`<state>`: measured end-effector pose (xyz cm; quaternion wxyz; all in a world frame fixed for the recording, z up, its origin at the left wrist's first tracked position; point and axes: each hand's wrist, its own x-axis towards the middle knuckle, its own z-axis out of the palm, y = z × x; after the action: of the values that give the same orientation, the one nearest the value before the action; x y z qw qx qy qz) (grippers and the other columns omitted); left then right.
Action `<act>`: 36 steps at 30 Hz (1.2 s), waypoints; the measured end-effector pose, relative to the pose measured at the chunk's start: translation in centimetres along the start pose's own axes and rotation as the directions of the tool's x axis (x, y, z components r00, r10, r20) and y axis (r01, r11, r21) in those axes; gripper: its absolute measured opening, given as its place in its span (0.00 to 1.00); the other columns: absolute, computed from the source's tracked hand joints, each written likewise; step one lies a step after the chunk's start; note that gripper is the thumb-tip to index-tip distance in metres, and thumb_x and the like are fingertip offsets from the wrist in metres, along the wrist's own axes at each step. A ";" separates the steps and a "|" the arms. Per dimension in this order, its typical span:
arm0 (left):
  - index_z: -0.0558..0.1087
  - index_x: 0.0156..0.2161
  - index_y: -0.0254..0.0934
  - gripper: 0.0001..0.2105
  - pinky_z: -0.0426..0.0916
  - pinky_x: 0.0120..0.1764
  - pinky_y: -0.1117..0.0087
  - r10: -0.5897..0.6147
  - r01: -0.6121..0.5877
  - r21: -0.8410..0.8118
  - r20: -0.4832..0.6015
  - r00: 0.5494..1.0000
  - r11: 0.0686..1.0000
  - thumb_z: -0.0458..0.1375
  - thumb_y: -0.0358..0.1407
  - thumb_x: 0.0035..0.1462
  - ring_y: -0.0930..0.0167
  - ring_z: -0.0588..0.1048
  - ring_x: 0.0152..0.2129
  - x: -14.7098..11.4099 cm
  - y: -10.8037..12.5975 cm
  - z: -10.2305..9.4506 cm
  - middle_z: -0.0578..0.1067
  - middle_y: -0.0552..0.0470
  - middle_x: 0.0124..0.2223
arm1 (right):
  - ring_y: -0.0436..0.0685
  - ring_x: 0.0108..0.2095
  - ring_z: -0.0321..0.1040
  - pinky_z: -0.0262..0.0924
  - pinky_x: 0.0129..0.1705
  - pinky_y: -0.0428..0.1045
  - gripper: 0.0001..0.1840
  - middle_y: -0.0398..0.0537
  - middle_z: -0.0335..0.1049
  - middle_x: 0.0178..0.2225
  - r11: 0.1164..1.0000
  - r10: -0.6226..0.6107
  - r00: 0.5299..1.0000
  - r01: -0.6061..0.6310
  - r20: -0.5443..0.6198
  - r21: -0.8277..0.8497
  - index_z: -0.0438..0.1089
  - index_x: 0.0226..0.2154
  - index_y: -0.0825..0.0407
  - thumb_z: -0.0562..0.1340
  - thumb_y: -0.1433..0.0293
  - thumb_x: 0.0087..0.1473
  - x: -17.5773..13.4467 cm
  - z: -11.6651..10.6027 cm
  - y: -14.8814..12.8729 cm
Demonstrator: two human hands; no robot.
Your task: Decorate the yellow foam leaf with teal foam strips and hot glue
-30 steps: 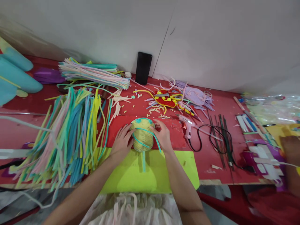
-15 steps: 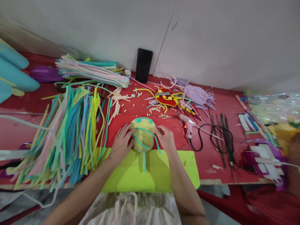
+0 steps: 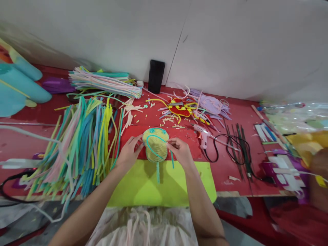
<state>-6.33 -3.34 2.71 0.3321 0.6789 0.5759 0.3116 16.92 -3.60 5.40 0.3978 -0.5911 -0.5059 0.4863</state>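
A yellow oval pipe-cleaner piece (image 3: 156, 152) lies in front of me, with small teal flowers (image 3: 152, 130) along its top and a pale teal stem (image 3: 158, 172) hanging from its bottom. Over its face bends a loose teal pipe cleaner (image 3: 151, 147), curved in a loop. My left hand (image 3: 130, 150) pinches the oval piece at its upper left edge with thumb and fingers. At the right edge, my right hand (image 3: 179, 149) is closed in a pinch on the teal pipe cleaner, whose free end hangs down below the fingers.
A lime-green board (image 3: 143, 191) lies at the front edge. Many pipe cleaners (image 3: 84, 136) are heaped at left, with a bundle (image 3: 105, 82) behind. A pink glue gun (image 3: 203, 136) with a black cord lies right. A black phone (image 3: 156, 77) leans on the wall. Another person's arm (image 3: 319, 177) shows far right.
The teal pipe cleaner now curves in a wider, higher loop over the oval piece. My left hand has drawn back to the piece's left edge, and the view has shifted slightly.
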 end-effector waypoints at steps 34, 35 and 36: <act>0.67 0.31 0.36 0.13 0.72 0.37 0.68 -0.373 0.365 -0.654 0.134 0.918 0.663 0.64 0.38 0.41 0.70 0.77 0.26 1.2 3.0 4.1 0.76 0.55 0.27 | 0.53 0.33 0.69 0.64 0.36 0.48 0.11 0.50 0.71 0.36 0.967 -0.202 0.955 0.160 -0.215 -0.199 0.70 0.28 0.51 0.61 0.60 0.50 -1.0 3.8 0.1; 0.68 0.31 0.36 0.12 0.71 0.37 0.68 -0.368 0.360 -0.617 0.120 0.922 0.700 0.64 0.38 0.41 0.70 0.77 0.27 1.3 2.8 4.2 0.76 0.55 0.27 | 0.54 0.33 0.70 0.64 0.35 0.47 0.11 0.50 0.71 0.36 0.971 -0.192 0.958 0.155 -0.212 -0.183 0.70 0.28 0.51 0.61 0.60 0.50 -0.7 3.9 0.1; 0.68 0.31 0.36 0.12 0.71 0.37 0.68 -0.353 0.354 -0.576 0.119 0.928 0.736 0.63 0.38 0.42 0.69 0.77 0.27 1.3 2.6 4.3 0.76 0.54 0.28 | 0.54 0.33 0.70 0.64 0.35 0.47 0.11 0.49 0.72 0.35 0.978 -0.167 0.965 0.136 -0.203 -0.159 0.70 0.29 0.51 0.61 0.60 0.50 -0.5 3.9 0.2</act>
<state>-1.15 -2.74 2.37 0.5792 0.4207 0.5688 0.4050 13.16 -4.21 4.50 0.4426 -0.6270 -0.5373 0.3497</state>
